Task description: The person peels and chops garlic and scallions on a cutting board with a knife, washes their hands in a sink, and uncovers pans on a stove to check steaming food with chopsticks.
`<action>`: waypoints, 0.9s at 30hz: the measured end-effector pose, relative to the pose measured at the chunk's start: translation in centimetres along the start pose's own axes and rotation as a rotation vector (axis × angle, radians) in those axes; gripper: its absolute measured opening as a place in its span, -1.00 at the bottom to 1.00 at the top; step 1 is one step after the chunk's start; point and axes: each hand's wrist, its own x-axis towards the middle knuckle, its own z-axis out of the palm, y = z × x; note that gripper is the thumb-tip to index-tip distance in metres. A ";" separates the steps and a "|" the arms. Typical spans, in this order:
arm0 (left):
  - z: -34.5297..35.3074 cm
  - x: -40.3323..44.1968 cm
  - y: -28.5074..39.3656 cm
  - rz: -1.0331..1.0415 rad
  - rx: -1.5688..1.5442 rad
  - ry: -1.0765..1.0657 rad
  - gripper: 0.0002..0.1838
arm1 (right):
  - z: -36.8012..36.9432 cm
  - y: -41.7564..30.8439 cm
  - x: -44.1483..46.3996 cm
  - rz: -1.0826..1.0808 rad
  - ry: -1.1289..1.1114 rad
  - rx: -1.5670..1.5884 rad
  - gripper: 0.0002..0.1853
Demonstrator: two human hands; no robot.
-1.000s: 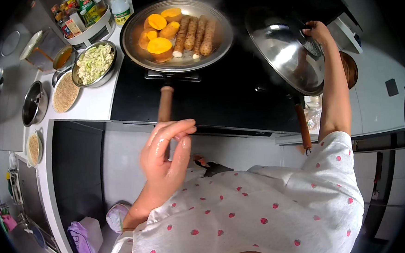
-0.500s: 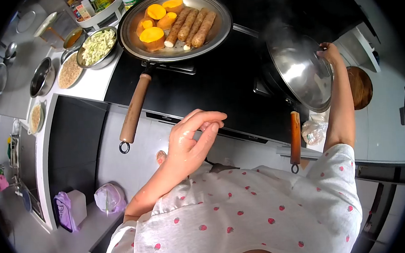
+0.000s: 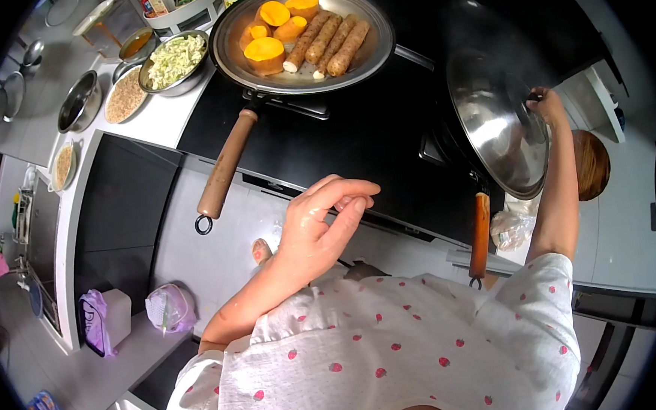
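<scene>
My right hand (image 3: 549, 106) is closed round the knob of a shiny metal lid (image 3: 492, 120). The lid stands steeply tilted at a dark wok whose wooden handle (image 3: 480, 229) points toward me; the wok's inside is hidden. My left hand (image 3: 320, 224) hovers in front of the stove edge, looking wet, with fingers curled in toward the thumb and nothing visible in them. Beyond it, a wide metal pan (image 3: 307, 86) with a wooden handle (image 3: 228, 166) holds cut orange sweet potatoes (image 3: 265, 55) and several brown yam pieces (image 3: 348, 47).
Left of the black stove (image 3: 354, 139) stand a bowl of chopped pale-green vegetable (image 3: 176, 60), a plate of light-brown crumbly food (image 3: 126, 97) and a metal bowl (image 3: 80, 102). At right are a plastic bag (image 3: 513, 227) and a round wooden board (image 3: 591, 165). Faint steam hangs near the lid.
My right hand has tilted the lid more steeply, still gripping its knob. The whole view has shifted a little; my left hand keeps its curled pose.
</scene>
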 end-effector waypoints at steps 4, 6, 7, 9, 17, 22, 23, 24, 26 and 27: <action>-0.9 -0.1 -0.2 0.042 -0.022 0.036 -0.83 | -0.1 0.4 0.9 -0.058 0.039 0.045 -0.56; -1.4 -0.2 -0.1 -0.001 -0.005 0.039 -0.83 | -0.3 -0.3 0.6 -0.031 -0.018 0.039 -0.54; -1.8 -0.2 -0.1 0.003 -0.009 0.037 -0.83 | -0.4 -0.9 -0.1 -0.030 -0.013 0.036 -0.54; -2.4 -0.4 0.1 0.012 -0.008 0.016 -0.83 | -0.3 -2.6 -1.5 -0.026 0.041 -0.203 -0.57; -5.4 -1.5 0.3 0.012 0.002 0.122 -0.82 | 1.3 -1.3 0.1 -0.030 0.038 -0.172 -0.60; -6.8 -2.2 0.3 0.013 -0.011 0.153 -0.81 | 0.8 -3.1 0.5 -0.054 0.070 -0.087 -0.64; -7.0 -2.3 0.2 0.032 0.001 0.150 -0.81 | 0.5 -3.5 0.4 -0.060 0.074 -0.095 -0.64; -7.2 -2.4 0.2 0.052 0.014 0.145 -0.81 | 0.2 -3.8 0.3 -0.030 0.050 -0.086 -0.61; -7.7 -2.6 0.3 0.065 0.001 0.162 -0.81 | -0.3 -4.1 0.0 -0.003 0.032 -0.081 -0.59; -8.0 -2.7 0.3 0.071 -0.004 0.177 -0.81 | -0.3 -3.8 -0.1 -0.006 0.030 -0.095 -0.58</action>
